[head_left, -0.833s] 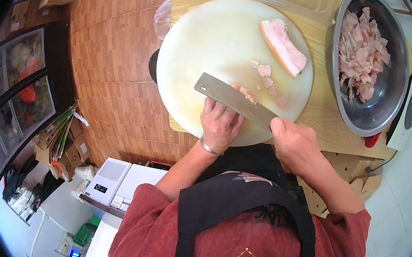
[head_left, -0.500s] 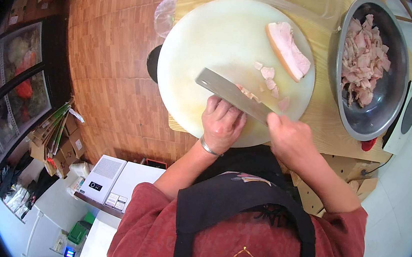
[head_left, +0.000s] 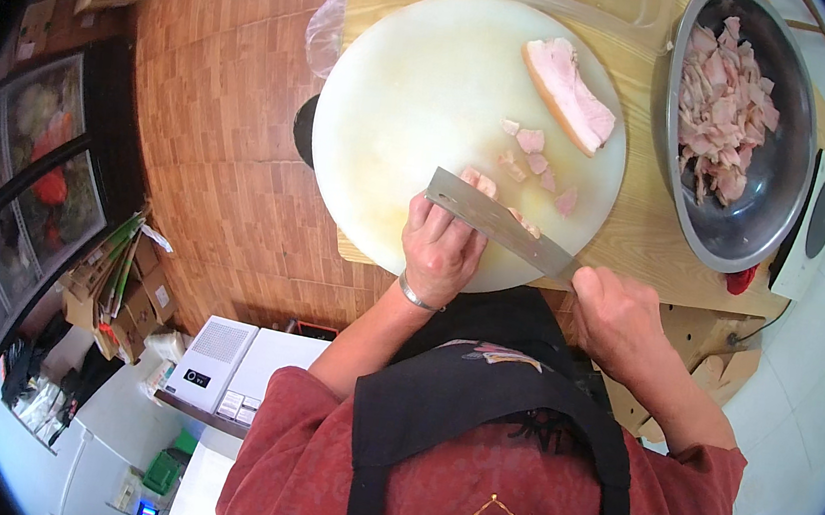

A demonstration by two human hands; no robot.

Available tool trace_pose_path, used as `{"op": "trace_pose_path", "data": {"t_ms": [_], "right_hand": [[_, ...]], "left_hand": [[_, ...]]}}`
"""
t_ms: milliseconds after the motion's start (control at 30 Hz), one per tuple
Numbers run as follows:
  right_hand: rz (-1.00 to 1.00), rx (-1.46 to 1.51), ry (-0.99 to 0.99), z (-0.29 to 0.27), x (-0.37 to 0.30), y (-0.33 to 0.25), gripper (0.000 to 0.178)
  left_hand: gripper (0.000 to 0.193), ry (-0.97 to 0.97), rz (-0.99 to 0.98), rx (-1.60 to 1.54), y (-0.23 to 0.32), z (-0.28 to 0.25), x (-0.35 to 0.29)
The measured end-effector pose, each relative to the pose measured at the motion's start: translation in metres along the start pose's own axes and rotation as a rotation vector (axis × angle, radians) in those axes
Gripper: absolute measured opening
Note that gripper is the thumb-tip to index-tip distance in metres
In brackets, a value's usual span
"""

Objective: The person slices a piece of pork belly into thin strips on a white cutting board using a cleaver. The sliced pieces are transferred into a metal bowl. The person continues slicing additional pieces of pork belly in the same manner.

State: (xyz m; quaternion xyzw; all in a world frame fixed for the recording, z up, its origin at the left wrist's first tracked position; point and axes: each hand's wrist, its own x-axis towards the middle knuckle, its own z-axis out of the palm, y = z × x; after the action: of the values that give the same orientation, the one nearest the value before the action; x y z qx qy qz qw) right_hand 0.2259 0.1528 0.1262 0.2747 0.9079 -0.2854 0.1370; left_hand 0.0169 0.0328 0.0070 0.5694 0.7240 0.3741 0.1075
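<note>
My right hand (head_left: 618,314) grips the handle of a broad-bladed cleaver (head_left: 501,225), which slants across the near part of a round white cutting board (head_left: 400,85). Close behind the blade, my left hand (head_left: 442,249) is closed with its fingers curled under, knuckles by the blade's left end. Whatever those fingers hold is hidden by the hand and blade. Small cut pieces of pale pink meat (head_left: 481,181) lie along the blade's far side, and several flat slices (head_left: 531,140) are scattered beyond them. A thick slab of meat with tan skin (head_left: 570,95) rests at the board's far right.
Right of the board stands a large steel bowl (head_left: 773,220) with a heap of sliced meat (head_left: 725,109). A clear plastic tray (head_left: 560,2) lies beyond the board. The wooden table (head_left: 638,216) carries these; a flat white device with a dark disc (head_left: 819,220) sits past the bowl.
The cleaver has slid toward the right and nearer to me, with my right hand moving the same way. More cut bits show beyond the blade. My left hand stays nearly in place.
</note>
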Motion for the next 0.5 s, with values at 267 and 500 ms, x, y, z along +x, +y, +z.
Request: {"op": "trace_pose_path", "data": {"t_ms": [267,500], "right_hand": [[0.003,0.030,-0.031,0.009,0.025,-0.003,0.012],[-0.010,0.054,-0.032,0.014,0.017,0.004,0.014]], "left_hand": [[0.046,-0.038,0.005,-0.029,-0.002,0.001,0.003],[0.043,-0.030,-0.030,-0.035,-0.002,0.000,0.001]]}}
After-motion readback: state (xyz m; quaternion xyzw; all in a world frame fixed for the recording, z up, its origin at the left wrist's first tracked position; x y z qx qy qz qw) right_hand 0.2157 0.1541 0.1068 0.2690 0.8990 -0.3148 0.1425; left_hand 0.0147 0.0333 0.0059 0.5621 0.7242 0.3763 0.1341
